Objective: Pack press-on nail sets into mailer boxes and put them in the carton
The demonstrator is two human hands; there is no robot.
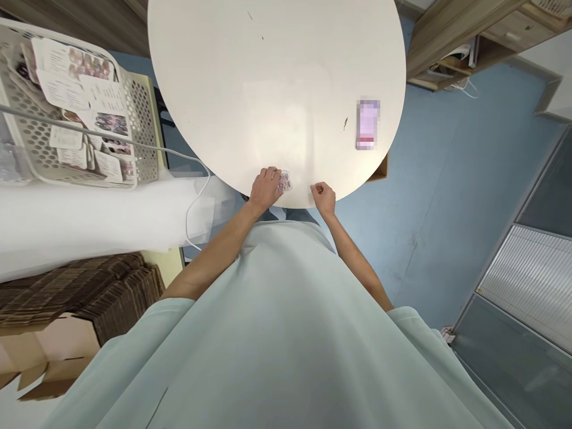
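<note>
Close to the near edge of the round white table (pixel 277 77), my left hand (pixel 265 187) has its fingers on a small clear pack (pixel 285 180) of shiny pink and purple pieces, which look like press-on nails. The thumb and fingertips hold the pack's left side, and part of it is hidden under them. To the right, apart from the pack, my right hand (pixel 324 198) is at the table's edge with thumb and forefinger pinched together. Whatever may be between those fingertips is too small to make out.
A phone-like object, blurred out (pixel 367 125), lies on the table's right side. At left stands a white perforated basket (pixel 143 125) full of carded nail sets, with a white cable (pixel 196 199) beside it. Folded cardboard (pixel 125 298) is stacked lower left. Wooden shelving (pixel 465 36) is upper right.
</note>
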